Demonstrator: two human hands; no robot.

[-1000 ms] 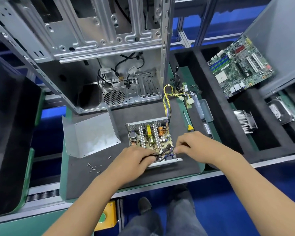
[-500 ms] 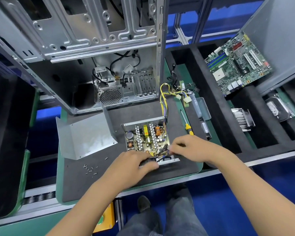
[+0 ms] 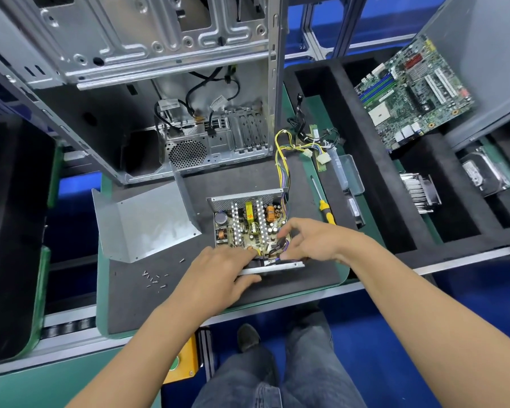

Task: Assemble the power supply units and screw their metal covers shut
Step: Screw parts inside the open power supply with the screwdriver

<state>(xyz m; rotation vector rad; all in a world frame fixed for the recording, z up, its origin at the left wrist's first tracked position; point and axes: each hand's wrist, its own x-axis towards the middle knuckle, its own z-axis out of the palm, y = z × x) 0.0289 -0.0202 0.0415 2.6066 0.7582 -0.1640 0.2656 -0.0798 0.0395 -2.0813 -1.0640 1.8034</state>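
Note:
An open power supply unit (image 3: 248, 225) lies on the dark mat, its circuit board bare and its yellow and purple wire bundle (image 3: 281, 151) trailing away from me. My left hand (image 3: 218, 275) grips the unit's near metal edge, thumb under the rim. My right hand (image 3: 309, 240) pinches the dark wires at the board's near right corner. The bent metal cover (image 3: 147, 222) lies apart on the mat to the left. Several small screws (image 3: 155, 279) are scattered below the cover. A yellow-handled screwdriver (image 3: 324, 206) lies right of the unit.
An empty computer case (image 3: 159, 92) stands open behind the mat. Black foam trays to the right hold a motherboard (image 3: 412, 92), a heatsink (image 3: 418, 192) and a hard drive (image 3: 480, 172). A clear plastic box (image 3: 348, 172) sits beside the screwdriver. The green pallet edge (image 3: 100, 290) borders the mat.
Both hands stay at the unit's near edge. My right hand's fingers have shifted a little onto the dark wires; the left hand's grip looks the same.

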